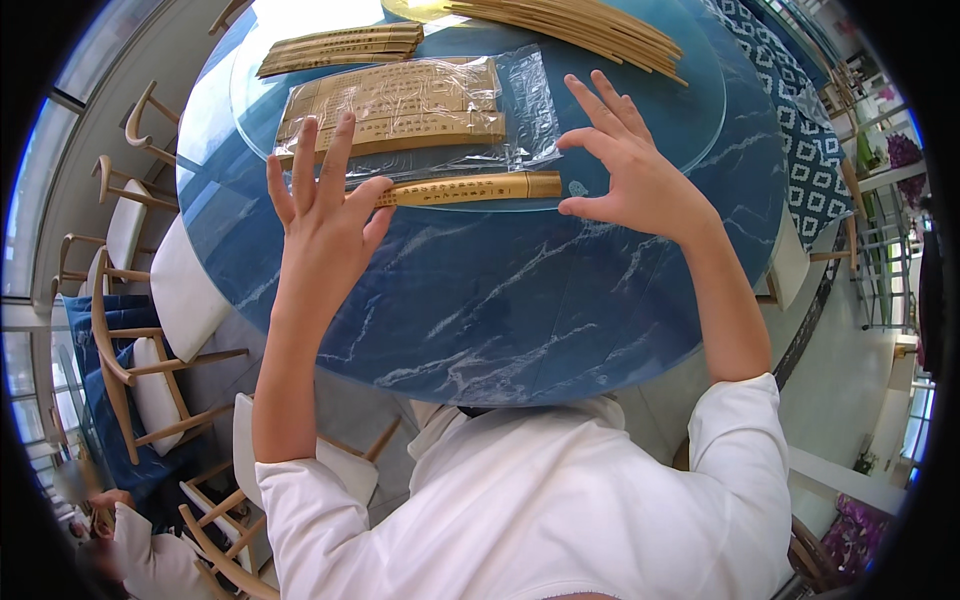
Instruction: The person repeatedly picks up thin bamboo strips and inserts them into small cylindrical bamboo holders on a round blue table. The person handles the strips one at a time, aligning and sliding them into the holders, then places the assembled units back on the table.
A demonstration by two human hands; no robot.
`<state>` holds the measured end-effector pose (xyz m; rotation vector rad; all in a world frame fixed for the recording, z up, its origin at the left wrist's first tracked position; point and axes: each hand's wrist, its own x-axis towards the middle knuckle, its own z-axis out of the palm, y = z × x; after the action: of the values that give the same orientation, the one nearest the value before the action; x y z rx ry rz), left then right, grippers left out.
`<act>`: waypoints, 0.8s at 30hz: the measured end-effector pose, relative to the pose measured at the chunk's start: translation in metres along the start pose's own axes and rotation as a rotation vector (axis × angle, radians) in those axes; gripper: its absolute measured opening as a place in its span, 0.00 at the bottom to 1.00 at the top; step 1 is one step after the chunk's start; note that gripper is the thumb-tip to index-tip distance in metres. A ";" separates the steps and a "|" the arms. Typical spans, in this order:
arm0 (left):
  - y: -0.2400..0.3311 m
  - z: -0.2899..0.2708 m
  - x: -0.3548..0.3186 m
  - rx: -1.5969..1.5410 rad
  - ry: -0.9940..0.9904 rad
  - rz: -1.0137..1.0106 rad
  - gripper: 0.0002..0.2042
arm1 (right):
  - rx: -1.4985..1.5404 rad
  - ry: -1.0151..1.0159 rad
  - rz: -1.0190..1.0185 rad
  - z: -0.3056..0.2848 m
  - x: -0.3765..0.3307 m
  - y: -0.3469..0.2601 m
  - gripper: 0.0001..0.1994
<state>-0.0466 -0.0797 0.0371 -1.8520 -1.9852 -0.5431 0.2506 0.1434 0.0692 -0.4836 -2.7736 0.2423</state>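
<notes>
A slim stack of brown printed paper chopstick sleeves (470,189) lies crosswise near the front of the glass turntable. My left hand (330,205) pinches its left end between thumb and index finger, the other fingers stretched out over the plastic. Just past the stack's right end, my right hand (635,165) is open, thumb and fingers spread, holding nothing. Directly behind the stack is a clear plastic bag (535,100) with a wide block of the same kind of sleeves (400,105) inside.
Farther back left lies another sleeve bundle (340,48). Long thin wooden chopsticks (590,35) are heaped at the back right. The round table (500,310) has a blue marble-like top. Wooden chairs (190,280) stand at left; a person (150,555) is at lower left.
</notes>
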 end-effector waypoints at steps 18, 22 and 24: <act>-0.013 -0.021 -0.004 -0.127 0.006 -0.046 0.10 | -0.069 0.049 -0.213 0.011 0.043 -0.059 0.07; -0.047 -0.024 0.020 -0.056 0.029 -0.062 0.10 | -0.084 0.149 -0.230 0.017 0.081 -0.057 0.07; -0.073 -0.020 0.038 -0.005 0.047 -0.067 0.10 | -0.089 0.196 -0.224 0.024 0.110 -0.053 0.08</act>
<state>-0.1221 -0.0618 0.0720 -1.7644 -2.0227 -0.6053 0.1281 0.1306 0.0886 -0.2012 -2.6248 0.0180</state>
